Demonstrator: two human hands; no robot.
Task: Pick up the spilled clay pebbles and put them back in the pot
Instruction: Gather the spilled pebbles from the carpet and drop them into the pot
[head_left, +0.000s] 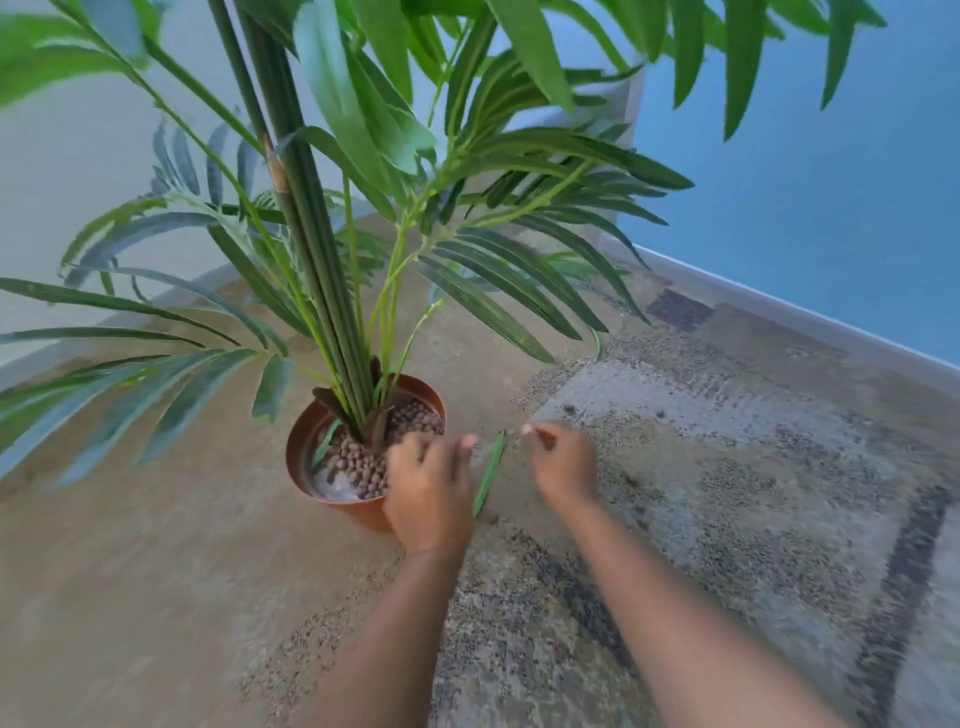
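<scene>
A brown plastic pot (304, 441) stands on the floor, holding a tall palm-like plant (332, 291) and brown clay pebbles (358, 462). My left hand (428, 488) hovers over the pot's right rim, fingers curled down; whether it holds pebbles is hidden. My right hand (563, 465) is just right of the pot above the rug, fingers bent, thumb and forefinger close together. A few dark spilled pebbles (569, 409) lie on the rug beyond my right hand, with another (661, 414) further right. The picture is motion-blurred.
A grey patterned rug (727, 519) covers the right part of the beige floor. A fallen green leaf (488, 480) lies between my hands. Long fronds spread out low around the pot. A blue wall with a baseboard (779, 306) runs along the right, a white wall on the left.
</scene>
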